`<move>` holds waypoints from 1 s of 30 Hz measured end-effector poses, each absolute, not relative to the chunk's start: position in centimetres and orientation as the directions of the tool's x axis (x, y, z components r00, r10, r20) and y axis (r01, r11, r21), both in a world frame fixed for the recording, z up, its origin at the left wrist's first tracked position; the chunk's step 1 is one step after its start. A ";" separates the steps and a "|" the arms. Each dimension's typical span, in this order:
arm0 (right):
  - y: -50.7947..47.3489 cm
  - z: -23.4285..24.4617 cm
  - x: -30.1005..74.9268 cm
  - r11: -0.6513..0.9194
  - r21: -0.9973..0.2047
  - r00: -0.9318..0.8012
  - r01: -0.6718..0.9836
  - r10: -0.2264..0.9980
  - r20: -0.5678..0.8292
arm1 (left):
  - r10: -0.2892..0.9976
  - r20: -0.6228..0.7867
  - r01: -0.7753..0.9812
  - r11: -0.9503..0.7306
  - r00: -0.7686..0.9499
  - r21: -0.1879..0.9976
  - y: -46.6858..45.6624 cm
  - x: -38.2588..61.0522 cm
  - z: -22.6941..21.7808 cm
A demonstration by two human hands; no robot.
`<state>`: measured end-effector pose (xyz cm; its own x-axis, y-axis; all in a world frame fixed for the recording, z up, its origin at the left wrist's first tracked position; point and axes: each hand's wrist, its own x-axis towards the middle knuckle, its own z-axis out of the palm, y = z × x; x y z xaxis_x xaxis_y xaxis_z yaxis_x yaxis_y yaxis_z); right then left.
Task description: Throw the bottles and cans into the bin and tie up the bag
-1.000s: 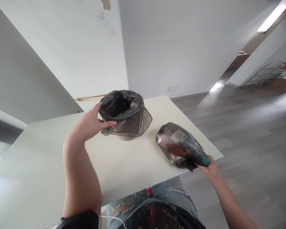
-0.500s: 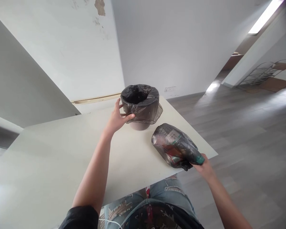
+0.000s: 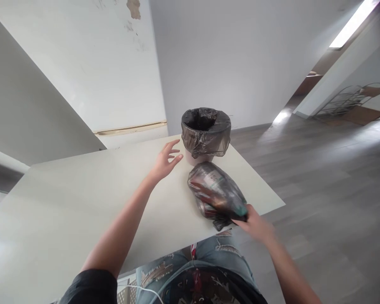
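The left hand (image 3: pixel 165 162) is spread, fingers apart and slightly curled, holding nothing. It is over the far part of the counter (image 3: pixel 82 198), just beside the bin (image 3: pixel 200 157) and clear of it; whether the palm rests on the surface cannot be told. The right hand (image 3: pixel 256 226) is closed on the gathered end of a full bag (image 3: pixel 213 194) at the counter's near right edge.

The full bag is dark, half see-through plastic with coloured packaging showing through it. It lies on its side on the counter, its rounded end pointing toward the bin and its gathered end hanging just past the edge, where the right hand grips it. The bin stands upright near the far right corner, close behind the bag. A dark liner (image 3: pixel 205 135) is folded down over its rim and covers most of its wall, leaving only a pale strip of the base showing; its mouth is open.

The counter is white and plain. Below its near edge are the person's ripped jeans (image 3: pixel 221 253). To the right lies a grey wooden floor (image 3: pixel 319 177), with a wire rack (image 3: pixel 345 103) far off. A white wall (image 3: pixel 209 55) rises behind the bin.
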<state>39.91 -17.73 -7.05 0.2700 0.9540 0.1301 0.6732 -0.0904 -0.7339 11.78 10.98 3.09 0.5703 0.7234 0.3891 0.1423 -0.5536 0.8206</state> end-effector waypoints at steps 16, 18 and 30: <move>-5.9 -1.5 19.8 0.268 -0.907 -0.445 0.325 0.890 0.104 | 0.551 0.433 0.165 -0.732 0.714 0.661 4.0 -5.1 0.4; -4.7 -2.0 19.1 0.276 -0.912 -0.417 0.302 0.899 0.134 | 0.573 0.430 0.202 -0.733 0.698 0.649 3.6 -6.4 0.1; 1.4 -2.7 20.3 0.491 -0.820 -0.275 0.295 0.865 0.420 | 0.784 0.527 0.382 -0.620 0.328 0.685 1.9 -6.4 -1.2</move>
